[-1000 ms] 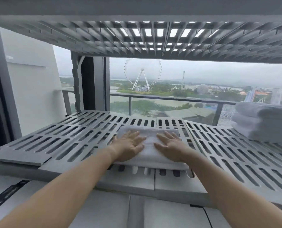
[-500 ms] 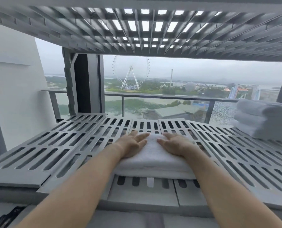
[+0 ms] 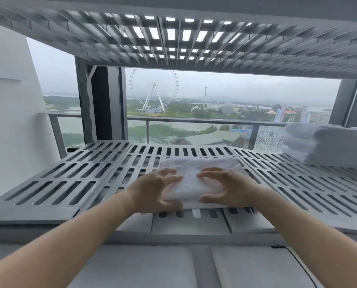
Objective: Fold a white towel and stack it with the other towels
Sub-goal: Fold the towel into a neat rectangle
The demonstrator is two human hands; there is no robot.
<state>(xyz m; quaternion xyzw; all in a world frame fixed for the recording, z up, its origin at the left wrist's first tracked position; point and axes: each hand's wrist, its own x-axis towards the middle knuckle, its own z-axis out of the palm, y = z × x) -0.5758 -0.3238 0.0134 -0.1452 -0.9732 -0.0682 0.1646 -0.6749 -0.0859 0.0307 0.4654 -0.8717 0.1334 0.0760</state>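
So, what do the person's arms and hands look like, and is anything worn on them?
The left forearm and right forearm are bare, with no sleeves in view. The left hand and right hand wear no gloves; no watch, bracelet or ring is visible.

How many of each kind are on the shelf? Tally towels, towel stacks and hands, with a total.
folded towel: 1
towel stack: 1
hands: 2 (left hand, right hand, both gripping the folded towel)
Total: 4

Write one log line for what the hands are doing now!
towel: folded, on shelf | left hand: grips towel | right hand: grips towel | stack: far right, apart
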